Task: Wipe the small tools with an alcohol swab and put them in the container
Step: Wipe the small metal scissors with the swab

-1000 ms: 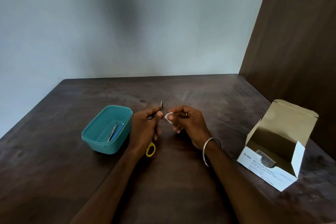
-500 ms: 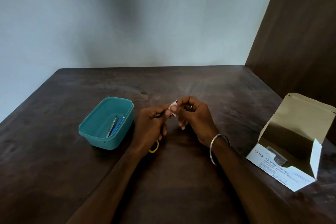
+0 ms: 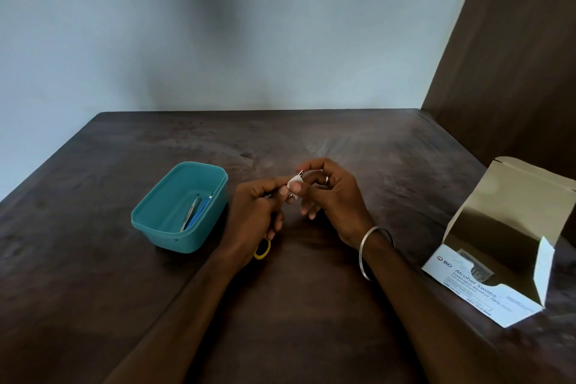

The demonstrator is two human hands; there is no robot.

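- I see the dark wooden surface [image 3: 311, 305] running wide around my hands, with open room ahead of them up to its far edge and bare stretches toward me.
- A pale wall stands beyond the far edge; a dark wood panel [image 3: 514, 56] rises along the right side.
- Well right of my right hand lies the alcohol swab box [image 3: 486, 287], flaps open, near the surface's right edge.
- Just left of my left hand sits the teal container [image 3: 149, 221], with a metal tweezer [image 3: 189, 212] and a blue-handled tool [image 3: 199, 213] lying inside.
- My left hand [image 3: 252, 221] is curled closed around the scissors [image 3: 262, 251]; only a yellow handle loop shows below the palm and a bit of metal by the thumb.
- My right hand [image 3: 333, 199], with a bangle [image 3: 369, 246] on the wrist, pinches the white swab [image 3: 294, 182] between thumb and forefinger, folded over the blade tip; the other fingers are loosely spread.
- The two hands meet at the swab, above the surface.
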